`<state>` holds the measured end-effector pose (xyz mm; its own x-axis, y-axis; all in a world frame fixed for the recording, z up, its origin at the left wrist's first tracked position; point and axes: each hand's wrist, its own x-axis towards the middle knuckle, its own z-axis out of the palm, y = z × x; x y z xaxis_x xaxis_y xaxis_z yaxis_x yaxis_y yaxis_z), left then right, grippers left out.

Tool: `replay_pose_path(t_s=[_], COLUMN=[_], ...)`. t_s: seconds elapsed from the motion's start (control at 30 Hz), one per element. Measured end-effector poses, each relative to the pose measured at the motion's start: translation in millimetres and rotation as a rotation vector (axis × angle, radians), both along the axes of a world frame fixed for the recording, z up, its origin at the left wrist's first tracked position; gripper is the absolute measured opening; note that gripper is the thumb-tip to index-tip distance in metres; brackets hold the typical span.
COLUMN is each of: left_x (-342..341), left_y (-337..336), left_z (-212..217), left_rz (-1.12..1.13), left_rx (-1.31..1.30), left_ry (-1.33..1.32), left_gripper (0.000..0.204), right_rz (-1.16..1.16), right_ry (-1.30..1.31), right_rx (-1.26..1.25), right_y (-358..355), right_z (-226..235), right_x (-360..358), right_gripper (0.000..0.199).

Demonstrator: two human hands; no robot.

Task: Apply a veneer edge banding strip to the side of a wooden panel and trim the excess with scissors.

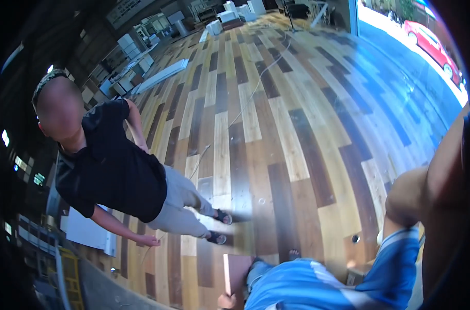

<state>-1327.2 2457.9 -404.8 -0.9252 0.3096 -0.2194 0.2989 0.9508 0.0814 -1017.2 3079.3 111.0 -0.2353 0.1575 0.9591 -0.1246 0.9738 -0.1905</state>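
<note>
My left hand (226, 301) shows only partly at the bottom edge, its fingers closed on the lower edge of a flat brown board (237, 269) held upright against my blue shirt. My right arm (435, 178) bends at the elbow and rises along the right rim; its hand is out of the picture. Below me lies a plank floor (276, 155) in mixed light and dark wood tones.
A person in a black shirt and beige trousers (116, 173) stands to my left, one hand hanging low. A thin cable (255, 88) runs across the floor. White panels (87, 232) and a yellow frame (69, 274) sit at lower left, white boxes (229, 13) at the back, and a red car (434, 46) outside.
</note>
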Motion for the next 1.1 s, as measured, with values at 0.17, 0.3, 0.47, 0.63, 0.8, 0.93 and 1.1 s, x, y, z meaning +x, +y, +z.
replay_pose_path(t_s=[0.17, 0.3, 0.47, 0.63, 0.8, 0.93, 1.1], left_x=[-23.1, -34.5, -16.4, -23.9, 2.5, 30.4, 54.5], left_y=[22.9, 15.7, 59.4, 58.8, 47.4, 30.8, 18.4], left_z=[-8.8, -24.3, -8.0, -47.7, -21.4, -6.8, -16.4], left_rz=[-0.161, -0.251, -0.139, -0.101, 0.021, 0.175, 0.244], left_rx=[0.308, 0.334, 0.116, -0.056, -0.026, -0.041, 0.0], left_ry=[-0.21, -0.217, -0.178, -0.194, -0.221, -0.316, -0.346], left_gripper=[0.051, 0.05, 0.048, 0.037, 0.035, 0.03, 0.034], right_rz=[-0.215, -0.318, -0.32, -0.369, -0.316, 0.11, 0.291], right_ry=[-0.053, 0.098, 0.102, 0.238, -0.066, -0.102, -0.195], right_rx=[0.303, 0.32, -0.02, -0.273, 0.021, -0.257, -1.012], right_y=[-88.5, -78.5, -91.9, -72.2, -74.9, -38.4, -27.9], right_z=[73.7, 59.1, 43.7, -25.1, 15.7, -41.9, -180.2], right_x=[-64.7, -83.3, -105.9, -43.6, -88.2, -125.3, -156.3], right_gripper=[0.12, 0.121, 0.122, 0.123, 0.107, 0.058, 0.034])
